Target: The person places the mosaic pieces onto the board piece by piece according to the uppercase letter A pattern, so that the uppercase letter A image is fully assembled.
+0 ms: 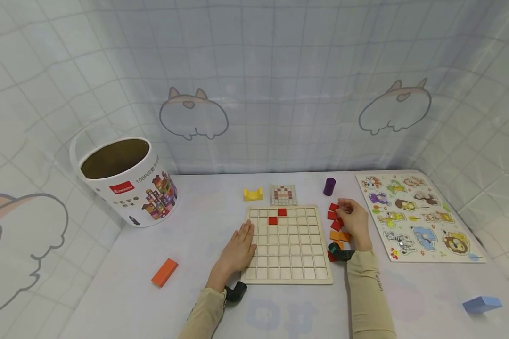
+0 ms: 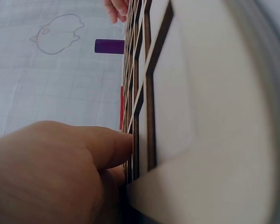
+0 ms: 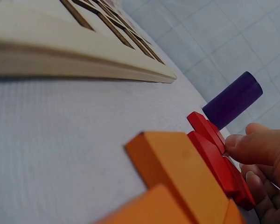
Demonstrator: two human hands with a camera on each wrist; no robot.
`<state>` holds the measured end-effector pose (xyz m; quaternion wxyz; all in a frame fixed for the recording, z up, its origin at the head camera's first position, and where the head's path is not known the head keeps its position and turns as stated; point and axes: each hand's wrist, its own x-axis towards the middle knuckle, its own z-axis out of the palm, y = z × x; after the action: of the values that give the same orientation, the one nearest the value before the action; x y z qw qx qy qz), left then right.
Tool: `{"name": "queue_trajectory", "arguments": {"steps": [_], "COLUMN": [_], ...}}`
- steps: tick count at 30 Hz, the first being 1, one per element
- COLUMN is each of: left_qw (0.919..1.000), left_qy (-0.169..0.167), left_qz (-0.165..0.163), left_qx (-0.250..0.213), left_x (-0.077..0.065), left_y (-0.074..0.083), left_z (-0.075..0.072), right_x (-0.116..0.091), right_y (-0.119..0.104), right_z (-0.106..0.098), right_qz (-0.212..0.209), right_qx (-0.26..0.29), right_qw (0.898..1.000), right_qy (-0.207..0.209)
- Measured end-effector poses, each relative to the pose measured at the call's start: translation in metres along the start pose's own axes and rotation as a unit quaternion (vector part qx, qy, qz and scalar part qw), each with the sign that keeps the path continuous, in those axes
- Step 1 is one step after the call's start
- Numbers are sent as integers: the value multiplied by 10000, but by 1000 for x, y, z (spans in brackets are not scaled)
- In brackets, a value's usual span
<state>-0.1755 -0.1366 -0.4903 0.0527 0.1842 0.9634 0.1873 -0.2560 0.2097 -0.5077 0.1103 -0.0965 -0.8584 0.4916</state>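
Observation:
A square wooden grid board (image 1: 288, 281) lies on the table, with red tiles (image 1: 282, 212) in two of its upper cells. My left hand (image 1: 236, 249) rests on the board's left edge, fingers extended; its thumb (image 2: 113, 147) touches the grid in the left wrist view. To the right of the board, my right hand (image 1: 355, 223) is at a group of loose red tiles (image 1: 332, 215). Its thumb and curled fingers pinch at one red tile (image 3: 240, 182), partly hidden by the hand. Orange blocks (image 3: 177, 163) lie just nearer, beside the red ones.
Behind the board are a small patterned card (image 1: 283, 194), a yellow block (image 1: 253, 194) and a purple cylinder (image 1: 329, 186). An animal puzzle board (image 1: 415, 219) lies right. A white bucket (image 1: 152, 165) stands back left. An orange block (image 1: 165, 272) and blue block (image 1: 481, 304) lie nearer.

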Motion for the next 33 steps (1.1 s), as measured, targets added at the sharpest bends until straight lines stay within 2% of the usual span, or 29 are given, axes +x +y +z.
{"name": "queue_trajectory", "arguments": {"steps": [6, 12, 19, 26, 33], "left_qw": [10000, 9999, 9997, 9996, 9996], "left_qy": [-2, -72, -111, -116, -109], "left_qz": [-43, -95, -88, -195, -135], "left_qx": [-41, 17, 189, 191, 240], "left_x": [0, 0, 0, -2, -1], "left_y": [-1, -1, -2, 0, 1], "left_z": [2, 3, 2, 1, 1], "right_x": [-1, 0, 1, -1, -5], "right_y": [0, 0, -2, -3, -7], "right_z": [0, 1, 2, 2, -3], "right_qz": [16, -176, -134, -201, 78], "right_qx": [-131, -383, -419, -457, -10], "right_qw": [9999, 9990, 9990, 9987, 9999], "right_qy": [-19, 147, -107, -132, -136]}}
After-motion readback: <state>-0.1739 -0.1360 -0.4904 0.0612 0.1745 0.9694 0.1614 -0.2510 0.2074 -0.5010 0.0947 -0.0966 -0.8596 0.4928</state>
